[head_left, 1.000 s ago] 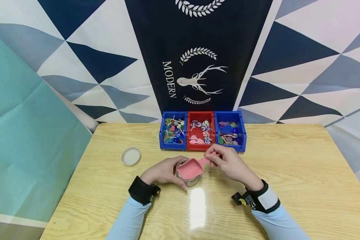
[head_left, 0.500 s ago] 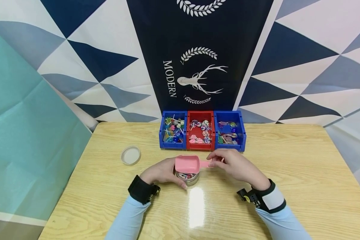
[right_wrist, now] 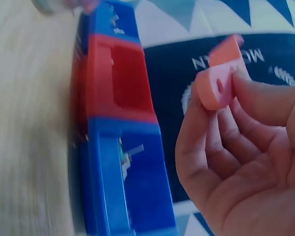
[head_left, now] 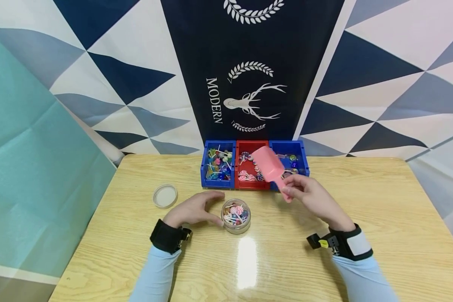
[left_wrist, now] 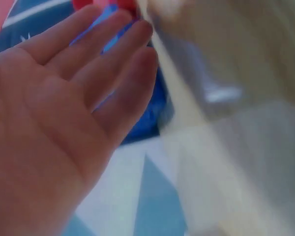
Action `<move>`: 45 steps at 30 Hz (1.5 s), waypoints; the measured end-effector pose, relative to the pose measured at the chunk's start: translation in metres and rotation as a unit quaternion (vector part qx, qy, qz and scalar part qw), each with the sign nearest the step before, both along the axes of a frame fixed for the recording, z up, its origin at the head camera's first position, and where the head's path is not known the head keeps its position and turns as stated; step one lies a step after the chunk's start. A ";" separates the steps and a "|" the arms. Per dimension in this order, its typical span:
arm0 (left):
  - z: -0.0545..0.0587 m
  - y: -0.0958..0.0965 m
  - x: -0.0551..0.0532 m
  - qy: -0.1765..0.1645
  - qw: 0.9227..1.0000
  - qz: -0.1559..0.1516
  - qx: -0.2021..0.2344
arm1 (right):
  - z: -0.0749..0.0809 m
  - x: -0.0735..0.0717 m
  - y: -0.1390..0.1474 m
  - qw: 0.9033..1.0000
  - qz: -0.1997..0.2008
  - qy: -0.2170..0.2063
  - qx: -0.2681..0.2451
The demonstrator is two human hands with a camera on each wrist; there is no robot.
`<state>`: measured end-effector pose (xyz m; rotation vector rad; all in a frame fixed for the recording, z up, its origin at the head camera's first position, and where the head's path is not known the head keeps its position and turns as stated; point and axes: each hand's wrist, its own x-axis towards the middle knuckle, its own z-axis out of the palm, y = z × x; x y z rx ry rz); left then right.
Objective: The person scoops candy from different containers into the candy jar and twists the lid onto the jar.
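My right hand (head_left: 309, 197) pinches the handle of a pink scoop (head_left: 269, 162), whose bowl overlaps the red bin and the right blue bin in the head view. The right wrist view shows thumb and fingers on the scoop's handle end (right_wrist: 219, 86). Just left of a round clear jar (head_left: 237, 228), my left hand (head_left: 194, 208) is spread with nothing in it. Small lollipops and candies (head_left: 235, 212) fill the jar, which stands without its lid on the table. In the left wrist view the palm (left_wrist: 49, 113) faces the camera, fingers extended.
A left blue bin (head_left: 217, 183), a red bin (head_left: 249, 185) and a right blue bin (head_left: 305, 172) stand side by side against the wall, with candies inside. A round jar lid (head_left: 165, 196) lies on the wooden table (head_left: 370, 201) at left.
My right hand has carried the scoop from over the jar up and right toward the bins. The left hand has let go of the jar and drawn back left. The candies now show fully.
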<state>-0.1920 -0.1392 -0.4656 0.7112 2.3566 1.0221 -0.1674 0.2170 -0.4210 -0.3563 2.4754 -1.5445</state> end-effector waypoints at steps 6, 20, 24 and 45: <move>0.005 -0.019 -0.003 0.037 0.995 0.081 -0.050 | -0.005 -0.007 0.023 0.997 -0.076 -0.031 -0.015; 0.013 -0.064 -0.002 0.104 0.956 0.169 -0.215 | -0.023 -0.014 0.030 0.989 -0.115 -0.075 0.048; 0.013 -0.075 -0.001 0.104 0.947 0.174 -0.249 | -0.026 -0.013 0.026 0.989 -0.113 -0.076 0.065; 0.012 -0.085 -0.001 0.031 0.946 0.230 -0.227 | -0.027 -0.015 0.029 0.976 -0.114 -0.037 0.184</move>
